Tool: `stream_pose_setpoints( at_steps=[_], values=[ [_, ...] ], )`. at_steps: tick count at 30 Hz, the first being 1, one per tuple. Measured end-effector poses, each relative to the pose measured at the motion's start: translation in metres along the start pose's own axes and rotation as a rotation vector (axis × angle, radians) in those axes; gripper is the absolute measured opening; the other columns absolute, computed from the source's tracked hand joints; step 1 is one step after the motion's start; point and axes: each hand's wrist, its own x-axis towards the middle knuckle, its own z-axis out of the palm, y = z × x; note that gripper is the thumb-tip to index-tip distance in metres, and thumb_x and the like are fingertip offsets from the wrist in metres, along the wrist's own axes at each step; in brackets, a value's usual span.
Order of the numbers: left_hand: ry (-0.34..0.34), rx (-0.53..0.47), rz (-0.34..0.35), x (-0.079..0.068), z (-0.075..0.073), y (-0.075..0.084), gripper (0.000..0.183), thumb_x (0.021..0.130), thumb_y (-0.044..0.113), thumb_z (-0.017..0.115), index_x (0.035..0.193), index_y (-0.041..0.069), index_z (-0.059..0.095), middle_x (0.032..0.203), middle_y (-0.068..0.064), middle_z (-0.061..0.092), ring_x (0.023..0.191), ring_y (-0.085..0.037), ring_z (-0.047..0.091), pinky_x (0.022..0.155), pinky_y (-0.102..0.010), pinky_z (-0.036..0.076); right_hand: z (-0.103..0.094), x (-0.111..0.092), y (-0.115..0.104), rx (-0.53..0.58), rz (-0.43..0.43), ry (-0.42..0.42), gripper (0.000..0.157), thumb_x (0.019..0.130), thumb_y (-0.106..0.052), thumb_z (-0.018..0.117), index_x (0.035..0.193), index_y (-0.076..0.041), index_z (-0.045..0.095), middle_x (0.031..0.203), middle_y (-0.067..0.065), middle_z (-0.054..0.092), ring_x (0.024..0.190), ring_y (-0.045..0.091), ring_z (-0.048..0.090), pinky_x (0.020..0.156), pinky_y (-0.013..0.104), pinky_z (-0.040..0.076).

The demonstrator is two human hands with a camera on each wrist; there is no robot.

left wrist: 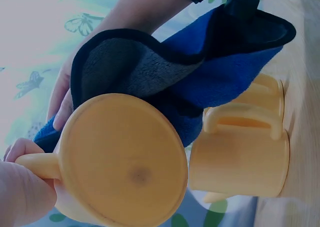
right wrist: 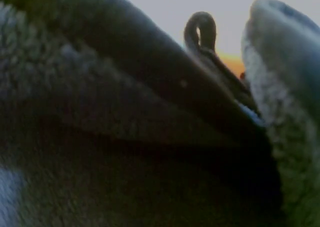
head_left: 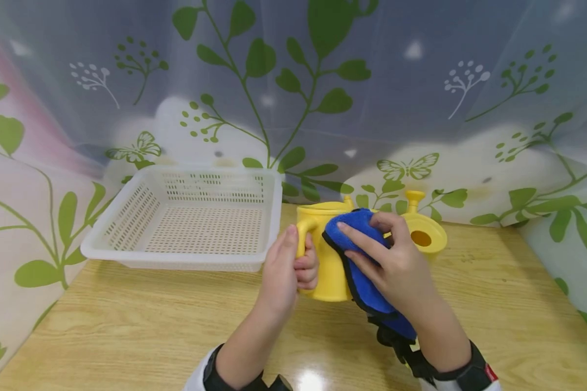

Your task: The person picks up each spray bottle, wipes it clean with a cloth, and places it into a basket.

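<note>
My left hand (head_left: 282, 267) grips the handle of a yellow watering can (head_left: 331, 271), which is lifted off the table. In the left wrist view the can's round base (left wrist: 122, 157) faces the camera and bears a dark smudge. My right hand (head_left: 405, 266) holds a blue cloth (head_left: 367, 279) with black edging against the can's side. The cloth's loose end hangs below that hand, and its grey underside (left wrist: 132, 64) shows in the left wrist view. Folds of cloth (right wrist: 125, 102) fill most of the dark, blurred right wrist view.
Another yellow watering can (head_left: 432, 239) stands behind my right hand. The left wrist view shows two yellow cans standing close together, the nearer can (left wrist: 240, 162) with its handle visible. A white perforated basket (head_left: 210, 260) sits at the back left, before a leaf-patterned curtain (head_left: 293, 98).
</note>
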Motion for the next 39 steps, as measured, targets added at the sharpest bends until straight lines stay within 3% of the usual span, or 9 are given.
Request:
stream_pose_setpoints(
  at_steps=[4, 12, 20, 23, 29, 39],
  values=[
    [0.025, -0.019, 0.023, 0.002, -0.004, 0.003, 0.033, 0.101, 0.035, 0.021, 0.083, 0.011, 0.036, 0.052, 0.009, 0.025, 0.041, -0.004, 0.020, 0.039, -0.019, 0.016, 0.004, -0.001, -0.003, 0.029, -0.034, -0.043, 0.032, 0.094, -0.036, 0.047, 0.117, -0.018, 0.061, 0.104, 0.021, 0.045, 0.084, 0.024, 0.046, 0.067, 0.036, 0.044],
    [0.104, -0.054, 0.084, 0.006, -0.013, 0.010, 0.033, 0.101, 0.034, 0.020, 0.081, 0.012, 0.036, 0.052, 0.009, 0.025, 0.041, -0.004, 0.020, 0.040, -0.019, 0.016, 0.003, -0.004, -0.012, 0.143, -0.072, -0.220, 0.027, 0.094, -0.031, 0.049, 0.118, -0.025, 0.060, 0.099, 0.010, 0.045, 0.071, 0.013, 0.045, 0.060, 0.021, 0.041],
    [0.120, -0.041, 0.097, 0.005, -0.015, 0.012, 0.034, 0.101, 0.035, 0.020, 0.081, 0.011, 0.036, 0.053, 0.008, 0.025, 0.041, -0.005, 0.020, 0.041, -0.019, 0.017, -0.002, -0.004, -0.014, 0.192, -0.047, -0.299, 0.027, 0.093, -0.029, 0.050, 0.118, -0.026, 0.060, 0.101, 0.007, 0.045, 0.064, 0.009, 0.041, 0.058, 0.017, 0.038],
    [0.105, -0.031, 0.090, 0.005, -0.014, 0.012, 0.035, 0.101, 0.036, 0.020, 0.082, 0.010, 0.035, 0.052, 0.008, 0.025, 0.041, -0.006, 0.020, 0.040, -0.020, 0.017, -0.001, -0.004, -0.012, 0.154, -0.039, -0.270, 0.028, 0.095, -0.031, 0.046, 0.119, -0.024, 0.060, 0.101, 0.010, 0.044, 0.065, 0.010, 0.040, 0.058, 0.018, 0.038],
    [0.035, -0.012, 0.045, 0.003, -0.011, 0.011, 0.033, 0.101, 0.035, 0.022, 0.083, 0.010, 0.035, 0.052, 0.008, 0.025, 0.041, -0.006, 0.020, 0.040, -0.020, 0.016, 0.000, -0.002, -0.006, 0.110, -0.032, -0.143, 0.030, 0.096, -0.031, 0.043, 0.118, -0.021, 0.060, 0.105, 0.017, 0.044, 0.086, 0.020, 0.047, 0.068, 0.029, 0.044],
    [-0.040, 0.099, 0.026, -0.001, -0.005, 0.008, 0.034, 0.101, 0.033, 0.022, 0.084, 0.007, 0.035, 0.054, 0.005, 0.026, 0.043, -0.010, 0.021, 0.042, -0.022, 0.019, -0.003, 0.000, 0.004, 0.131, -0.030, 0.005, 0.029, 0.094, -0.029, 0.048, 0.112, -0.014, 0.064, 0.105, 0.022, 0.046, 0.089, 0.027, 0.045, 0.076, 0.032, 0.040]
  ],
)
